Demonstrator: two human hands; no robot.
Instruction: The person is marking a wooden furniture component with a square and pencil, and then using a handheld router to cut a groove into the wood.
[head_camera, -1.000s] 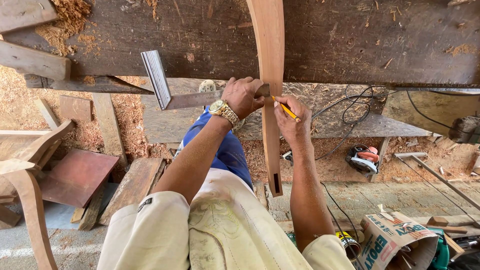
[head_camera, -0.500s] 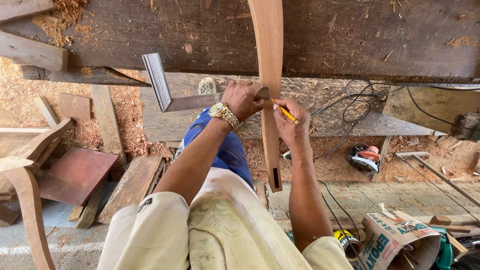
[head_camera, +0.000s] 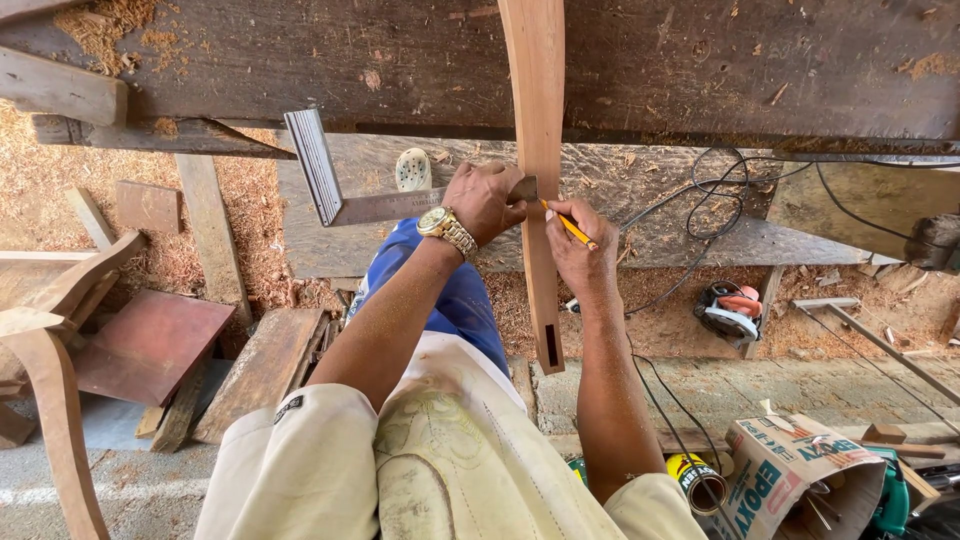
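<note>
A long curved wooden piece (head_camera: 540, 160) with a slot near its lower end sticks out over the edge of a dark workbench (head_camera: 700, 60). My left hand (head_camera: 487, 197), with a gold wristwatch, presses the blade of a metal try square (head_camera: 340, 195) against that piece. My right hand (head_camera: 580, 245) holds a yellow pencil (head_camera: 570, 226) with its tip touching the wood beside the square's blade.
Sawdust covers the ground. Boards and a reddish panel (head_camera: 150, 340) lie at the left, beside curved wooden parts (head_camera: 55, 400). A power tool (head_camera: 728, 310) with a black cable sits at the right. A cardboard box (head_camera: 800, 480) and a small tin (head_camera: 695, 478) stand at lower right.
The view has shifted slightly. Both hands stay at the same place on the wooden piece, with the pencil tip close to the square's blade.
</note>
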